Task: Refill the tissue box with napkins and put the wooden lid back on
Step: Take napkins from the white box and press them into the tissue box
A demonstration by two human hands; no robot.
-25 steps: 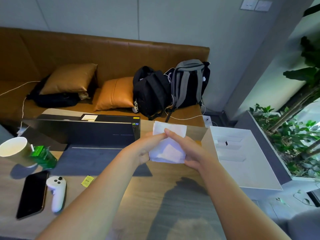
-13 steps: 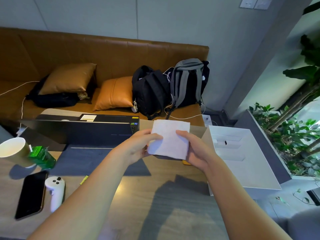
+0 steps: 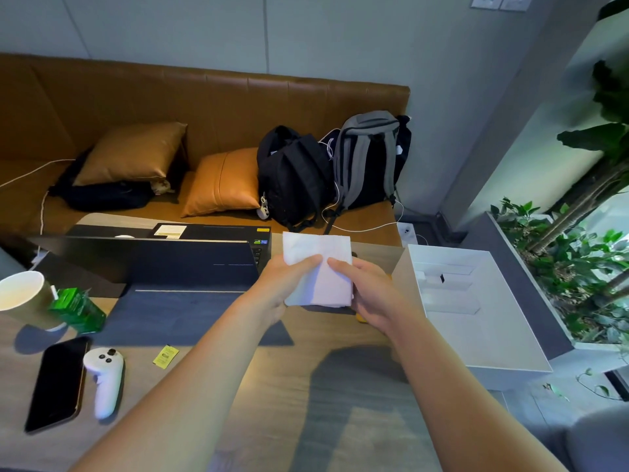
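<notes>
Both my hands hold one stack of white napkins [image 3: 320, 270] above the middle of the desk [image 3: 306, 403], left hand [image 3: 289, 284] and right hand [image 3: 369, 294] pinching its two sides, thumbs on top. I judge it light, soft and floppy, so gripping the edges keeps the sheets squared. Half a second ago my thumbs sat farther apart; now they nearly meet. A white tray [image 3: 476, 328] sits at the right edge.
</notes>
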